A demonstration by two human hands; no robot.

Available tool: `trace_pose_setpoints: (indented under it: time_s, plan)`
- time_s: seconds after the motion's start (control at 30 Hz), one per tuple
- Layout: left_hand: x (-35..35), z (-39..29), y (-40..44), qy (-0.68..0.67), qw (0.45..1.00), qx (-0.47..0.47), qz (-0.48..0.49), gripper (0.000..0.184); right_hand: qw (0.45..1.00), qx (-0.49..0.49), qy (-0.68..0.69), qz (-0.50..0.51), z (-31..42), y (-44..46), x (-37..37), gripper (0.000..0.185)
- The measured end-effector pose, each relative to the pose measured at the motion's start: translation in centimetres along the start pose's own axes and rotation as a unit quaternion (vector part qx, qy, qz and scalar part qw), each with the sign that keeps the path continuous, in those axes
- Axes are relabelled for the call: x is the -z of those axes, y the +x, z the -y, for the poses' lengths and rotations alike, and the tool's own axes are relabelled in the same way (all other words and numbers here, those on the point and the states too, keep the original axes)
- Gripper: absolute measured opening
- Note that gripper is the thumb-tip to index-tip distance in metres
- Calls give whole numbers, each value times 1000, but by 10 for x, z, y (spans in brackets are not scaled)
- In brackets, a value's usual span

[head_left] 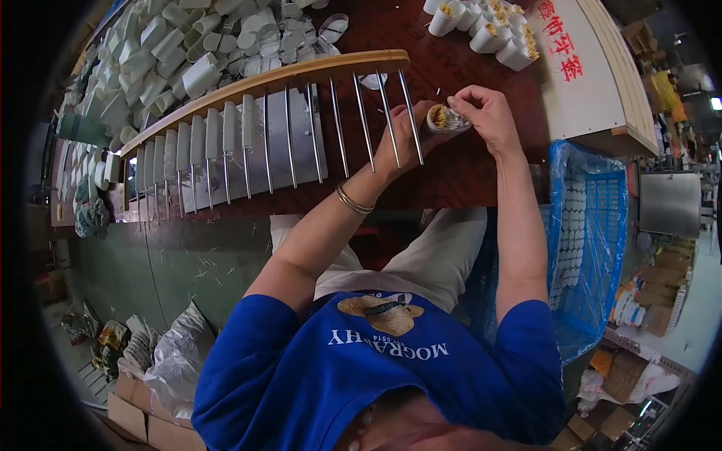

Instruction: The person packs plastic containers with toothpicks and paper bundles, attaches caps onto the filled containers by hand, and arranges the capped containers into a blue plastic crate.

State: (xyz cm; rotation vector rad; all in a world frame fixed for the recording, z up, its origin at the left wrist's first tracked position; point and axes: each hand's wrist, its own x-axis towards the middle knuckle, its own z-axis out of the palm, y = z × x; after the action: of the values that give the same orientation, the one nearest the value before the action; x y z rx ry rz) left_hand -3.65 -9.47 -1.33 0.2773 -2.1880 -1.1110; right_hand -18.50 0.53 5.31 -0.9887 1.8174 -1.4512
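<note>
Behind the metal rods, my left hand (401, 139) is wrapped round a small white cup (449, 128) packed with toothpicks, its open end facing up. My right hand (487, 119) touches the cup's rim on the right, with thumb and fingers pinched; what they hold, if anything, is too small to make out. Shiny clear plastic shows at the rim beside the fingertips. A curved wooden rack (323, 69) with several metal rods stretches across the table, and white sleeves (213, 134) sit on the rods at its left part.
White cups (199, 75) and clear lids (331, 28) are heaped at the back left. Filled cups (485, 37) stand at the back, beside a pale box (583, 83) with red writing. A blue basket (602, 218) lined with plastic holds rows of white pieces at the right.
</note>
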Motion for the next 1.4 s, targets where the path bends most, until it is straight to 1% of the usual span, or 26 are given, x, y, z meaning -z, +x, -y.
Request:
trace_pose_setpoints:
  time_s: [0.07, 0.13, 0.17, 0.23, 0.27, 0.33, 0.37, 0.43, 0.57, 0.63, 0.67, 0.73, 0.77, 0.83, 0.9, 0.93, 0.97, 1.07, 1.1, 1.17, 1.2, 1.23, 1.27, 1.3, 1.33, 1.4]
  plan:
    - [-3, 6, 0, -20, 1000, -23, 3, 49, 997, 47, -54, 23, -1, 2, 3, 15]
    - [1, -1, -1, -4, 1000, -12, 5, 49, 915, 250, -316, -18, 5, 8, 7, 16]
    - [2, -3, 0, 12, 1000, -2, 5, 49, 915, 250, -316, -19, 8, 9, 9, 16]
    - [2, -4, 0, 11, 1000, -11, -1, 49, 959, 100, -259, 51, 15, 11, 11, 17]
    - [2, -4, -1, 10, 1000, -19, -8, 49, 959, 99, -259, 51, 13, 11, 10, 17]
    - [0, 1, 0, 1, 1000, -21, 1, 49, 986, -48, -132, 93, 6, 13, 7, 16]
    - [-1, 4, 0, -7, 1000, -23, 8, 50, 986, -48, -132, 92, -2, 14, 8, 16]
    - [0, 3, 1, -9, 1000, -12, 12, 50, 990, -110, 6, 87, -13, 15, 7, 17]
    - [0, -2, 0, -2, 1000, -8, -11, 49, 988, -51, 137, 50, -10, -2, -3, 31]
    - [-2, 0, 1, -13, 999, -21, -20, 45, 996, 71, -16, -54, -2, -11, -14, 39]
    - [-2, 3, 1, -24, 999, -35, -28, 42, 960, 188, -191, -85, -5, -15, -21, 50]
    - [-7, 15, 0, -58, 997, -57, -18, 33, 839, 219, -490, -93, -16, -28, -44, 54]
    - [-9, 21, -2, -50, 998, -37, 24, 47, 854, 202, -469, -96, -14, -29, -46, 60]
    - [-3, 15, -1, -31, 998, -26, 41, 47, 874, 197, -437, -80, -10, -29, -45, 62]
    - [10, -8, -5, -58, 998, 14, 9, 38, 892, 192, -404, -65, -7, -28, -49, 63]
    - [19, -19, -5, -86, 996, 24, -8, 32, 959, 175, -222, -29, -7, -28, -51, 65]
    - [13, -5, -15, -99, 993, 56, -16, 36, 988, 149, -31, 11, -6, -27, -54, 67]
    - [46, -21, -35, -46, 993, 111, -9, 39, 976, 33, 209, 54, 3, -12, -53, 68]
    - [58, -29, -42, -21, 991, 131, 3, 40, 980, 20, 195, 34, -4, 1, -53, 59]
    - [67, -26, -56, -17, 988, 152, 7, 44, 999, -16, 37, -16, -20, 34, -65, 52]
    - [68, -22, -64, 4, 989, 149, 0, 46, 988, 153, -1, -14, -70, 68, -71, 45]
    - [69, -20, -71, 25, 989, 146, -7, 47, 965, 178, -178, -79, -58, 71, -84, 51]
    - [70, -18, -74, 31, 991, 130, -9, 48, 906, 195, -348, -140, -44, 72, -103, 56]
    - [70, -16, -75, 33, 991, 131, -8, 48, 878, 212, -402, -149, -48, 76, -116, 56]
    - [69, -15, -76, 22, 992, 126, -17, 49, 879, 211, -401, -150, -51, 81, -118, 56]
    - [70, -14, -77, 9, 992, 121, -23, 50, 916, 194, -347, -62, -53, 86, -121, 53]
